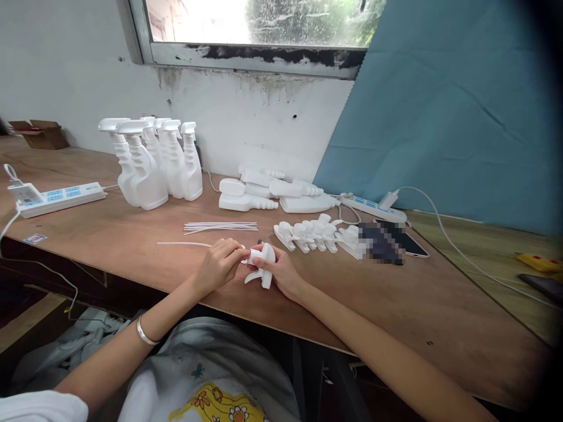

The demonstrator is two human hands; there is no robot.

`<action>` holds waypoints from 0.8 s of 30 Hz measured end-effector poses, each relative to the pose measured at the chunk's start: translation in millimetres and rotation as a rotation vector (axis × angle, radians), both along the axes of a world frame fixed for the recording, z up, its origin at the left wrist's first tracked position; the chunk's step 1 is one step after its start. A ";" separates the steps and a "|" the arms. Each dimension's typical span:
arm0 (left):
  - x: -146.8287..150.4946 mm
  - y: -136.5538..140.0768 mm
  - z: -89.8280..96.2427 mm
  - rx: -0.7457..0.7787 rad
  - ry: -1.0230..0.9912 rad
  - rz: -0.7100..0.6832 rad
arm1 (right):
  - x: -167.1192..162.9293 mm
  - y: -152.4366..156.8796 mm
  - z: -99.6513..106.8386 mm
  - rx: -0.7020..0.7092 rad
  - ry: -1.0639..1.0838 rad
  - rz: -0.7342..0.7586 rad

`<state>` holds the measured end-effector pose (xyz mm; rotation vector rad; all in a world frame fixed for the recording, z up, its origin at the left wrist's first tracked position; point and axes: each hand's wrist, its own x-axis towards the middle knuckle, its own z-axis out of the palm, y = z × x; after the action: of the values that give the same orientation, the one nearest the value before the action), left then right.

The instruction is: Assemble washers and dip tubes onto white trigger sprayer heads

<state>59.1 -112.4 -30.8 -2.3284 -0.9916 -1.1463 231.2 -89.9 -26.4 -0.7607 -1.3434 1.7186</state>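
Note:
My right hand (pixel 285 271) is closed around a white trigger spray head (pixel 267 279), held just above the table's front edge with its trigger pointing down and left. My left hand (pixel 220 262) has its fingers pinched at the neck end of that spray head. A thin white dip tube (pixel 182 243) sticks out to the left from behind the left hand, and its far end shows in full. Fingers hide where tube and spray head meet. Beyond the hands, several loose tubes (pixel 220 226) lie in a bundle. To the right sit several more spray heads (pixel 308 233) in a row.
Assembled white spray bottles (pixel 149 176) stand upright at the back left. Several bottles without heads (pixel 250 202) lie piled by the wall. Power strips (pixel 65 198) with cables lie on both sides. A phone (pixel 409 240) rests at right; a cardboard box (pixel 44 136) sits far left.

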 end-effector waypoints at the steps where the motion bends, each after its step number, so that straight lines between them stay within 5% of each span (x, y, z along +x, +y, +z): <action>1: 0.2 -0.3 0.6 0.006 0.009 0.001 | -0.3 -0.5 1.1 -0.001 -0.012 -0.005; 8: 1.0 -1.8 -0.4 -0.001 0.034 0.034 | -0.6 -0.6 5.5 -0.014 -0.053 -0.011; 24: -5.5 0.3 -6.1 -0.382 -0.003 -0.115 | 7.0 12.2 3.1 0.027 -0.200 0.085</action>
<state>53.7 -112.1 -36.9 -2.7115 -1.1785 -1.0792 238.2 -77.7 -23.3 -0.8897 -1.5509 1.7219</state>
